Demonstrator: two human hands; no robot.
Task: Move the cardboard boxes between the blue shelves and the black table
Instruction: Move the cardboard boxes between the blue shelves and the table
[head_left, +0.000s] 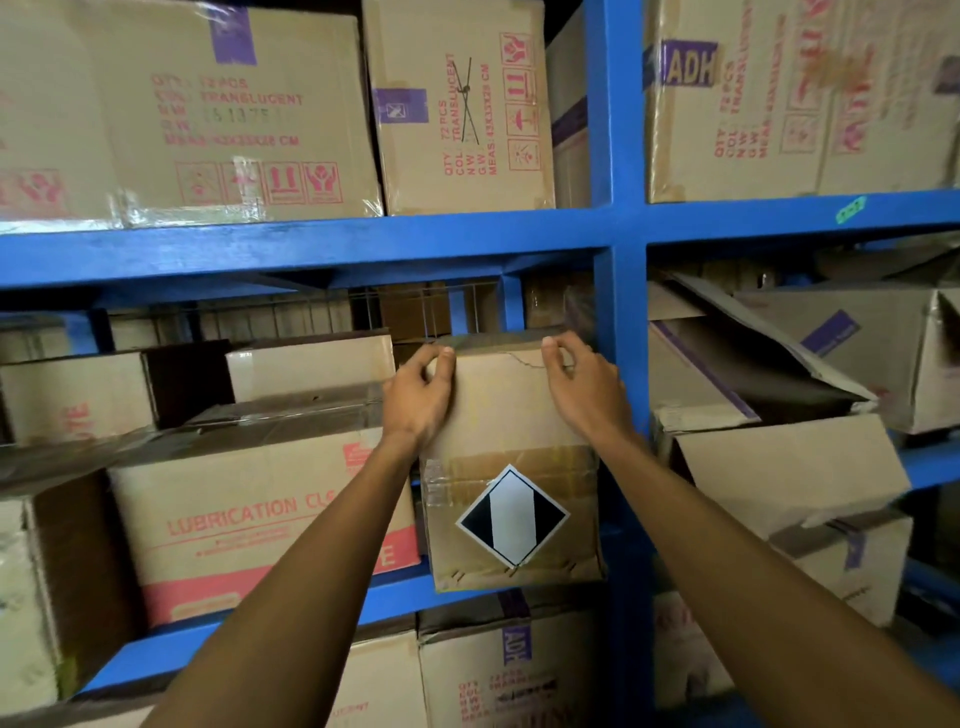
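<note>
A tall cardboard box (511, 415) with a black-and-white diamond label stands on the middle level of the blue shelves (621, 234), just left of the upright post. My left hand (421, 395) grips its upper left corner, fingers curled over the top edge. My right hand (584, 387) grips the upper right corner the same way. The box's lower front edge sticks out slightly past the shelf beam. The black table is out of view.
A wide box printed LUBRICATION (260, 514) sits tight against the left side, with smaller boxes (311, 364) behind it. Large cartons (208, 114) fill the upper level. Crushed, open-flapped boxes (789, 395) crowd the bay to the right. More cartons (498, 670) stand below.
</note>
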